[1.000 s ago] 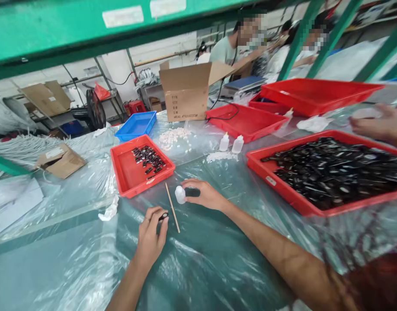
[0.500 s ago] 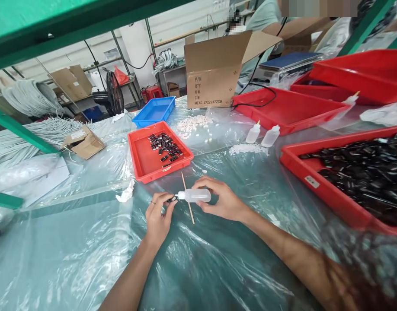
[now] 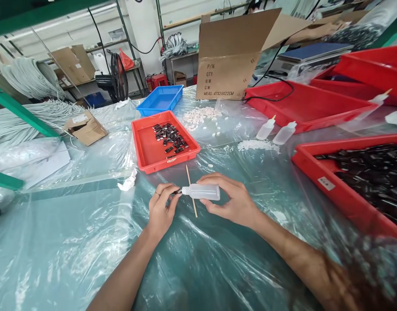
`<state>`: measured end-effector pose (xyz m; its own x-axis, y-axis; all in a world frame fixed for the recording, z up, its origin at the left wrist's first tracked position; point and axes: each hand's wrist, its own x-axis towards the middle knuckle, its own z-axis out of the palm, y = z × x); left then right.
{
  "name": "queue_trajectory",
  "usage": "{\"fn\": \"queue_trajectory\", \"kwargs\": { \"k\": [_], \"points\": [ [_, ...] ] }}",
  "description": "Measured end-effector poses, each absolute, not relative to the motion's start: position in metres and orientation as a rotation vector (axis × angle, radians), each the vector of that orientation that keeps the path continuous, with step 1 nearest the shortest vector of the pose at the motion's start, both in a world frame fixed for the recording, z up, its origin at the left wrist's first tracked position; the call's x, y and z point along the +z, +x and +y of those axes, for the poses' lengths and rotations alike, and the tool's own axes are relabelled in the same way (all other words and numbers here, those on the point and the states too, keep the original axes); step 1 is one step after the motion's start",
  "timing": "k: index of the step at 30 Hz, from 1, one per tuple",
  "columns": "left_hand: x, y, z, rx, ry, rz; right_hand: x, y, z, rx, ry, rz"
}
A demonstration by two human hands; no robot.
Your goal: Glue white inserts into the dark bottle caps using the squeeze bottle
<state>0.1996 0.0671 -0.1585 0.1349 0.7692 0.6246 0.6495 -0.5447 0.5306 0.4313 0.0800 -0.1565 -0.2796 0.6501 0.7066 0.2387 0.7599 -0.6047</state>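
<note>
Bottle: translucent, white-necked, lying nearly level above the desk; neck end points left, at the small black part. Whether the two touch, cannot tell.
Right hand: fingers closed around the bottle's right part, thumb on the near side, the other fingers on the far side.
Left hand: fingers narrow, pinching the small black part at the tips; ring on one finger. Part mostly hidden by them.
Wooden stick: thin, runs far to near, crossing beneath the bottle between the hands.
Small red tray: just beyond the hands, to the left; black pieces loose inside, mostly toward its right side.
White disc: on the desk, right of the stick's far end.
Crumpled tissue: left of the left hand, near the small red tray.
Blue tray: just beyond the small red tray.
Pale pieces: scattered on plastic, right of the blue tray.
Two squeeze bottles: standing farther right, white bits spread at their near side.
Large red tray: at right, heaped with dark parts.
Cardboard box: far side, flaps open, print facing the hands.
</note>
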Motion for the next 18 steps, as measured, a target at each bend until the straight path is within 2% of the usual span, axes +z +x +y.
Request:
{"fn": "queue_trajectory", "kwargs": {
  "k": [18],
  "points": [
    [-0.1570, 0.2009, 0.0641, 1.325, 2.309, 1.402, -0.1494, 0.4365, 0.0775, 0.483, -0.690, -1.902]
  ]
}}
